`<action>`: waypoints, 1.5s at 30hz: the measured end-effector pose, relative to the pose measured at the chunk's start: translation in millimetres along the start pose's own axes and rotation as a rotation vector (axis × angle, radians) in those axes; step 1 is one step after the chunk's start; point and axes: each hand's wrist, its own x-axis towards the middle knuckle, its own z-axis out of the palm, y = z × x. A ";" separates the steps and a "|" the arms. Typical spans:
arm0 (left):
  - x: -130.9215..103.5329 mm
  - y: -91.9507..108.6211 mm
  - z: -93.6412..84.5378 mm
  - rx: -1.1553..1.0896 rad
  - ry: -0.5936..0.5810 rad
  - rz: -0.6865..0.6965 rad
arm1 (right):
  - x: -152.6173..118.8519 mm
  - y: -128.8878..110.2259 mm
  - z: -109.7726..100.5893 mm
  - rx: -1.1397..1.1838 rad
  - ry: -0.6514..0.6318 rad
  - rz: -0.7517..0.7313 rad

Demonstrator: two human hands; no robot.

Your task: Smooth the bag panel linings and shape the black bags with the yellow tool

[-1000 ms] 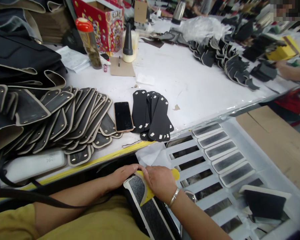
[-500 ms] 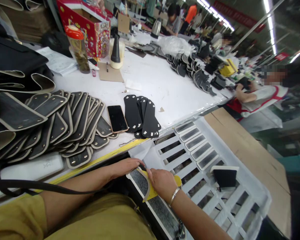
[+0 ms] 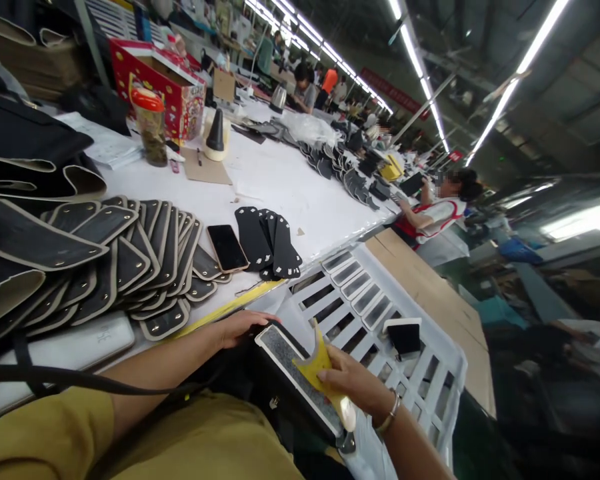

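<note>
My right hand (image 3: 353,380) is closed round a yellow piece (image 3: 314,363) with a concave, curved edge, tilted over a long black case (image 3: 300,427). The case's narrow top shows a fuzzy grey strip (image 3: 280,353) framed by a pale border. At the far end of this case, my left hand (image 3: 247,327) grips its corner, fingers partly hidden. A small metal fitting sits at the near end. Just right of the case lies a pale slatted plastic crate (image 3: 325,293), partly below my right forearm.
On the white table (image 3: 270,173) are a phone (image 3: 227,247), black strap-like pieces (image 3: 275,247), and a heap of dark panels with pale edges (image 3: 150,247). A red box (image 3: 180,100) and a lidded jar (image 3: 153,130) stand behind. Another person (image 3: 433,210) works at right.
My right hand has drawn the yellow piece away from my left hand, uncovering more of the grey strip. The camera view has turned right and up.
</note>
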 end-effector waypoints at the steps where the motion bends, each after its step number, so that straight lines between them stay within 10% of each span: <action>1: 0.4 -1.1 -0.7 -0.018 0.005 -0.002 | 2.6 -1.7 4.5 0.215 0.010 -0.011; 9: -2.6 1.3 4.9 -0.113 0.037 0.036 | 85.5 -31.8 29.8 0.871 0.319 -0.325; 19: 1.3 -7.7 -8.5 -0.205 0.007 0.064 | 136.2 -54.7 49.8 0.598 0.487 -0.282; 27: 5.4 3.1 -8.1 0.132 0.015 0.054 | 56.7 -40.5 26.7 0.706 0.192 -0.037; 32: -3.5 -3.7 -12.5 0.064 -0.033 0.138 | 2.1 -0.3 59.5 0.686 -0.080 0.196; 36: -19.9 -16.0 -17.4 -0.174 -0.056 0.179 | -6.8 30.8 95.9 0.777 0.016 0.250; 40: -31.9 -30.3 -12.4 -0.323 0.156 0.201 | -4.9 35.0 116.4 0.785 0.063 0.268; 45: -32.2 -31.1 -15.9 0.344 0.170 0.273 | -3.8 34.8 120.5 0.821 0.087 0.312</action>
